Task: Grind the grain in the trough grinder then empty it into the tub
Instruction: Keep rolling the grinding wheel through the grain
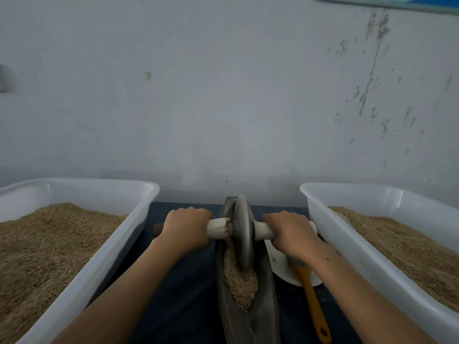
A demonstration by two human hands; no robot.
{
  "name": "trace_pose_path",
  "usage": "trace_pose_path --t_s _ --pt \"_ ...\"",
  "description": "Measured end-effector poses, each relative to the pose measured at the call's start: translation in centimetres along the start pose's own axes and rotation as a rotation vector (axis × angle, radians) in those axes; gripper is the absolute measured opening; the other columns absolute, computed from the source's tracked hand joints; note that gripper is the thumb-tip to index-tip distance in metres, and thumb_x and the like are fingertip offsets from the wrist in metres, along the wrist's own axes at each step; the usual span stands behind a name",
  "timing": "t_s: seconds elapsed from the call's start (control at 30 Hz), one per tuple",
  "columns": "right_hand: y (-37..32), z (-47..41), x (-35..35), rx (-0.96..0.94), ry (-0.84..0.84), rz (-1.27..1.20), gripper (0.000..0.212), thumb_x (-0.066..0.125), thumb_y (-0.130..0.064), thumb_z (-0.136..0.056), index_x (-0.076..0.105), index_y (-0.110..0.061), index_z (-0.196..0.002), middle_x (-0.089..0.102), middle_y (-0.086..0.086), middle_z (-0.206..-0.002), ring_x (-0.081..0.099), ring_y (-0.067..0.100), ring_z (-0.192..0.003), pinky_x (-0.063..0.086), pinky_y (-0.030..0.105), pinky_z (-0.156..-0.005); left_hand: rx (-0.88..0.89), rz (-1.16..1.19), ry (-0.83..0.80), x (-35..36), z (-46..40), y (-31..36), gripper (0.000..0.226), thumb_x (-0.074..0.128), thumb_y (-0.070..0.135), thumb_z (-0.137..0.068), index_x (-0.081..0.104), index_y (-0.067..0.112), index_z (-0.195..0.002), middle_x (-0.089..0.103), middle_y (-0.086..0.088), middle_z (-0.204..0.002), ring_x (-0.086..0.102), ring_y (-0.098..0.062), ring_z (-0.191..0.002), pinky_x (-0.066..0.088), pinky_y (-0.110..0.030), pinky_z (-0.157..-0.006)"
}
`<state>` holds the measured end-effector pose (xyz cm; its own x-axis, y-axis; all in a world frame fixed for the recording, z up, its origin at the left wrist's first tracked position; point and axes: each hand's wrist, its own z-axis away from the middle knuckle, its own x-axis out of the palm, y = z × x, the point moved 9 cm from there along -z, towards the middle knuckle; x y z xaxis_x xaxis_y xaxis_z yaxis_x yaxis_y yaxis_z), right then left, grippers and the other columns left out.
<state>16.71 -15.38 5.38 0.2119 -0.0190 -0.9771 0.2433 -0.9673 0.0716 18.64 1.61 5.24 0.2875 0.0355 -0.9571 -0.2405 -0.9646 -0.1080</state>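
a plain grain-processing workroom: a scuffed, paint-chipped wall (248, 95) rises behind a dark tabletop (183, 281), where white tubs of grain (82, 244) at its left and right edges flank a trough grinder (246, 306).

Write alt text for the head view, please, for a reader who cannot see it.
Two hands, left and right, grip the axle of a grinding wheel standing in a dark trough of grain. A white tub of grain sits on each side, with a brush by the right tub.
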Motion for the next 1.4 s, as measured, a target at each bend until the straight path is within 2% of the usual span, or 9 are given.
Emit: trace_pose_path --t_s 0.1,0.23,0.4,0.5,0.67,0.77,0.97,1.07,1.4 --pt "0.0 0.1 -0.2 0.012 0.04 -0.006 0.021 0.052 -0.009 -0.089 0.049 -0.029 -0.098 0.064 0.0 -0.102 0.06 0.021 -0.093 0.039 0.031 -0.072 -0.004 0.004 0.026 0.0 -0.1 0.0 0.027 0.058 0.037 -0.083 0.055 0.027 -0.108 0.063 0.003 -0.101 0.059 -0.019 -0.093 0.036 -0.03 -0.069" --pt "-0.2 0.0 0.4 -0.025 -0.11 0.044 0.027 0.055 -0.01 -0.087 0.056 -0.023 -0.111 0.063 0.002 -0.106 0.058 0.02 -0.091 0.039 0.03 -0.073 -0.016 0.032 -0.172 1.3 0.0 -0.3 0.037 0.065 0.039 -0.079 0.059 0.024 -0.113 0.061 0.003 -0.092 0.054 -0.016 -0.081 0.038 -0.029 -0.069" --pt "-0.1 0.3 1.3 -0.086 -0.28 0.003 0.034 0.061 -0.012 -0.084 0.06 -0.022 -0.116 0.063 0.001 -0.1 0.058 0.016 -0.084 0.036 0.025 -0.061 -0.019 0.101 -0.363 2.7 0.4 -0.5 0.045 0.072 0.04 -0.073 0.06 0.022 -0.112 0.054 0.007 -0.082 0.054 -0.014 -0.077 0.04 -0.029 -0.069" --pt "0.0 0.1 1.3 -0.067 -0.249 -0.008 0.033 0.061 -0.013 -0.084 0.059 -0.023 -0.116 0.063 0.0 -0.101 0.057 0.017 -0.085 0.037 0.027 -0.065 -0.034 0.068 -0.289 2.1 0.2 -0.5 0.04 0.07 0.04 -0.073 0.06 0.022 -0.108 0.051 0.009 -0.075 0.052 -0.014 -0.074 0.039 -0.029 -0.067" --pt "0.0 -0.1 0.1 -0.013 -0.016 0.019 0.021 0.056 -0.013 -0.088 0.052 -0.026 -0.105 0.063 0.0 -0.103 0.059 0.02 -0.091 0.036 0.03 -0.071 -0.033 0.01 0.0 0.1 0.0 -0.2 0.026 0.06 0.036 -0.08 0.059 0.026 -0.104 0.062 0.005 -0.093 0.059 -0.018 -0.086 0.036 -0.029 -0.068" --pt "0.0 0.0 -0.1 -0.006 0.01 0.017 0.017 0.055 -0.014 -0.09 0.045 -0.027 -0.095 0.063 0.0 -0.102 0.057 0.019 -0.086 0.036 0.03 -0.072 -0.021 -0.001 0.049 -0.2 -0.1 -0.1 0.025 0.058 0.037 -0.082 0.058 0.025 -0.105 0.063 0.003 -0.097 0.06 -0.019 -0.09 0.036 -0.029 -0.068" --pt "-0.3 0.2 0.8 -0.065 -0.21 0.069 0.03 0.058 -0.013 -0.087 0.057 -0.02 -0.116 0.062 0.004 -0.105 0.059 0.02 -0.09 0.037 0.028 -0.068 -0.05 0.091 -0.336 2.7 0.2 -0.8 0.042 0.07 0.039 -0.073 0.058 0.021 -0.11 0.056 0.007 -0.081 0.057 -0.014 -0.078 0.041 -0.028 -0.069" --pt "-0.3 0.4 1.0 -0.068 -0.288 0.05 0.032 0.061 -0.013 -0.085 0.059 -0.018 -0.116 0.063 0.003 -0.101 0.06 0.019 -0.088 0.042 0.028 -0.067 -0.043 0.144 -0.42 3.4 0.4 -0.8 0.037 0.072 0.038 -0.071 0.06 0.022 -0.103 0.058 0.009 -0.071 0.06 -0.01 -0.068 0.043 -0.026 -0.064" --pt "0.1 0.1 0.1 0.009 -0.03 -0.015 0.023 0.056 -0.011 -0.087 0.055 -0.026 -0.105 0.064 0.0 -0.104 0.06 0.02 -0.092 0.037 0.03 -0.073 -0.014 -0.013 -0.01 0.2 -0.2 -0.1 0.027 0.057 0.037 -0.083 0.058 0.023 -0.106 0.061 0.003 -0.097 0.058 -0.018 -0.089 0.036 -0.03 -0.068"
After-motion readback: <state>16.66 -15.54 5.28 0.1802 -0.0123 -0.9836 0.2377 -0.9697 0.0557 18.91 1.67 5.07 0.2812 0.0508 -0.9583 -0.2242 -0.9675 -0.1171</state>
